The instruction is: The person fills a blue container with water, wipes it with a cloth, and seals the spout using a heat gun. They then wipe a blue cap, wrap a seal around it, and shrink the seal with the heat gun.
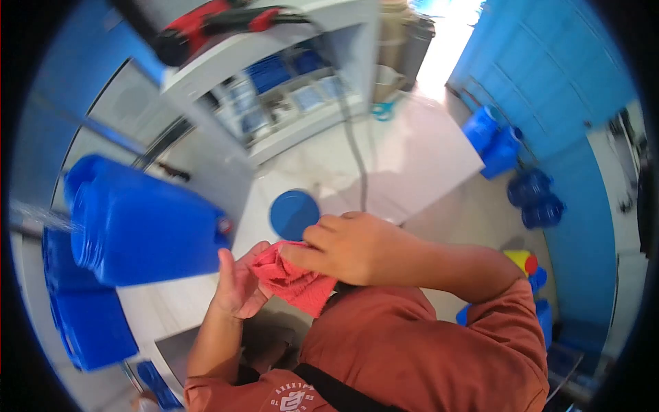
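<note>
My right hand (350, 247) is closed on a red cloth (295, 278), pinching its upper edge in front of my body. Against the other side of the cloth rests my left hand (237, 281), its palm turned up, thumb stretched out and fingers partly hidden behind the fabric. Just beyond the hands a round blue lid (294, 215) lies flat on the white table (405, 154). To the left a large blue jerrycan (154, 223) lies on its side, its wide threaded neck facing left.
A red and black power tool (213, 27) tops a white shelf unit (274, 130); its cord (353, 137) hangs onto the table. Near the far edge lie teal scissors (383, 111). Blue containers (491, 137) and water jugs (535, 198) stand at the right; another blue container (89, 323) is at left.
</note>
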Available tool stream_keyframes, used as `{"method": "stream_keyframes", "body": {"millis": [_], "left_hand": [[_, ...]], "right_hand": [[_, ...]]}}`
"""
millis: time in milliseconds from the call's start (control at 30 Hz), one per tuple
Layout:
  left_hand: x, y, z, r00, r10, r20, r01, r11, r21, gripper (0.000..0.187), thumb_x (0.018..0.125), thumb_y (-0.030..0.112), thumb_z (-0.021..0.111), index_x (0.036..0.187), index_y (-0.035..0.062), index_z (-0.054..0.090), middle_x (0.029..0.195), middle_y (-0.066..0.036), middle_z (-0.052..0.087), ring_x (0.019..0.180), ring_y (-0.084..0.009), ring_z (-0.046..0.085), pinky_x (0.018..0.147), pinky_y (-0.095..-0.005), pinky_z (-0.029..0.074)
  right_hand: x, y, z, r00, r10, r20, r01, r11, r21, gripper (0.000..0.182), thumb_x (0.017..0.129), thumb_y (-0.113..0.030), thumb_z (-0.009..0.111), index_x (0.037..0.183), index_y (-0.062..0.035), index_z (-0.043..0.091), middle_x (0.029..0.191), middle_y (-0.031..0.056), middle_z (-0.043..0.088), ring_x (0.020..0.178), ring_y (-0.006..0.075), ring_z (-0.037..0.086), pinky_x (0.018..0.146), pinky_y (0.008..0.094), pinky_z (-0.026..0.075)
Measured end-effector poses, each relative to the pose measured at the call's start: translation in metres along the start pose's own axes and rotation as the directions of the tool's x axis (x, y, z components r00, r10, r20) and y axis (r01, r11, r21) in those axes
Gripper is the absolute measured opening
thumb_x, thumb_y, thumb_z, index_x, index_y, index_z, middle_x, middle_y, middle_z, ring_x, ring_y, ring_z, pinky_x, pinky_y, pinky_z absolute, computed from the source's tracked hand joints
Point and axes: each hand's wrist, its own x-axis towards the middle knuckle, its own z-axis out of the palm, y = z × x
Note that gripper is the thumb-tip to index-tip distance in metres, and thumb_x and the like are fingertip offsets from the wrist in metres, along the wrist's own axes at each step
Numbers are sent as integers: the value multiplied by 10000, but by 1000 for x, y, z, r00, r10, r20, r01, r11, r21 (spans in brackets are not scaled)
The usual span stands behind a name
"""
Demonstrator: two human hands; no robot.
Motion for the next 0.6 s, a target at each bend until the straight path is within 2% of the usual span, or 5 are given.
{"method": "stream_keyframes", "body": {"millis": [67,233,400,533,600], "left_hand": [[31,-6,33,859,-255,-443,425,839,341,772,863,672,633,1301,64,448,1378,-119,514,1274,-268,508,1065,-422,408],[96,-41,47,858,-511,-39,354,536,766,822,746,214,863,1390,62,376,1300,-69,546,1200,-161,538,955,-341,480],[157,-117,78,828,-497,-261,494,425,759,446,818,121,733,1225,63,560,1076,-32,658,990,-135,632,837,-353,545],[194,-160,73,732,-574,-367,654,744,141,428,835,136,618,1256,97,553,988,-16,616,806,-172,625,718,-318,550],[208,-188,60,645,-707,290,749,509,-425,420,837,106,603,1254,99,556,938,-9,576,760,-153,590,655,-301,537]], "right_hand": [[-12,-8,2,996,16,-82,-26,993,-112,364,807,-217,631,1151,-102,609,951,50,648,831,210,634,642,350,507],[-32,-5,-20,939,222,261,-192,972,-138,203,833,-222,632,973,-82,679,837,69,692,857,254,672,689,366,529],[-108,32,-65,786,485,384,-462,873,-156,305,832,-184,636,1107,-52,653,1259,188,616,1095,284,641,799,407,539],[-228,64,-14,742,632,-222,-644,765,25,408,822,-129,648,1220,-57,602,1438,222,461,1212,378,565,899,450,526],[-285,59,17,700,362,-616,-527,844,-102,498,857,-137,660,1326,-95,500,1504,256,347,1250,459,521,953,512,516]]}}
